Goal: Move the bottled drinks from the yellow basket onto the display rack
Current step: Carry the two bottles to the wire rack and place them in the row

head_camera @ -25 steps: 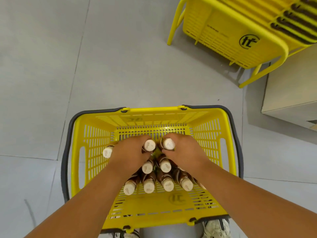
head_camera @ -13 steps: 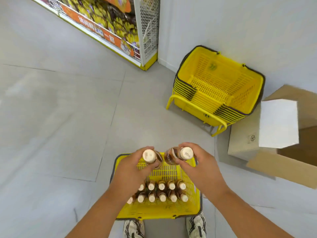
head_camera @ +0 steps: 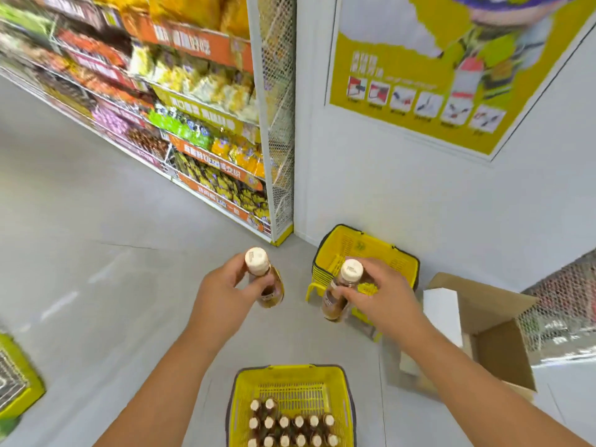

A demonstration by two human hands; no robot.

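Each hand is gripping one bottle by its neck, the left hand (head_camera: 225,293) one bottle (head_camera: 266,282) and the right hand (head_camera: 383,296) another (head_camera: 342,290), above the yellow basket (head_camera: 240,411), where over a dozen bottles (head_camera: 283,425) are waiting and none is reaching the rack (head_camera: 193,124) yet.

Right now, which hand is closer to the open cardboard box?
Right. The right hand, gripping a bottle, is just left of the cardboard box; the left hand, holding another bottle, is farther left.
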